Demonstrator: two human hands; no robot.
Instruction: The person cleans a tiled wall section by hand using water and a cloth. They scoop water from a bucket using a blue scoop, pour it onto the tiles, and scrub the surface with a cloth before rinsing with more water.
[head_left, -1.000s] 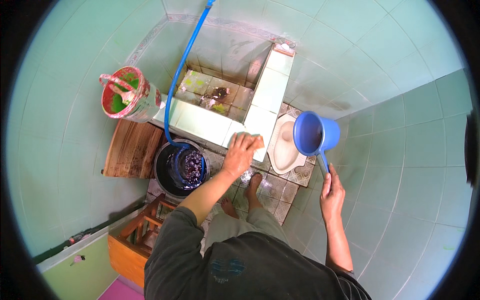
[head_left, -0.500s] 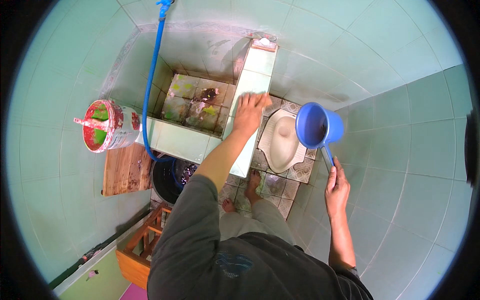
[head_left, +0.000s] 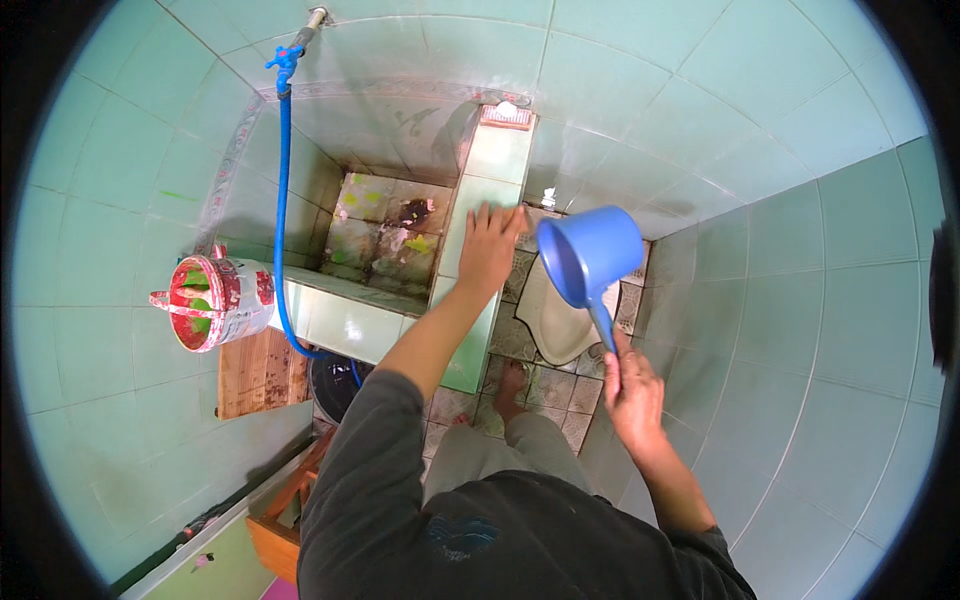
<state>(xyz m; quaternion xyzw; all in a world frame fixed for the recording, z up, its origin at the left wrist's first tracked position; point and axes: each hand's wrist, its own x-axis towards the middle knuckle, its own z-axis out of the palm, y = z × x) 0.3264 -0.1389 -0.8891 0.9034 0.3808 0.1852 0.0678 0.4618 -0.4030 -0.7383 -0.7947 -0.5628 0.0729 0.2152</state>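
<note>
My right hand (head_left: pixel 635 400) grips the handle of a blue water dipper (head_left: pixel 610 245). The dipper is tipped, its mouth turned left toward my left hand, and most of its inside is hidden. My left hand (head_left: pixel 488 248) lies palm down on the pale tiled ledge (head_left: pixel 495 150) with its fingers stretched out; its thumb side reaches the ledge's right edge. Below the dipper, a squat toilet (head_left: pixel 550 325) is set in the patterned floor and partly covered by it.
Left of the ledge is a stained tiled basin (head_left: pixel 385 215). A blue hose (head_left: pixel 283 200) hangs from a tap (head_left: pixel 287 62). A paint-smeared bucket (head_left: pixel 240 300) stands at the left, near a wooden board (head_left: pixel 262 370) and a black tub (head_left: pixel 335 385). A brush (head_left: pixel 507 117) sits at the ledge's far end.
My right hand has brought the dipper leftward, closer to the ledge, and tipped it further. My left hand stays on the ledge. The whole view has shifted slightly.
</note>
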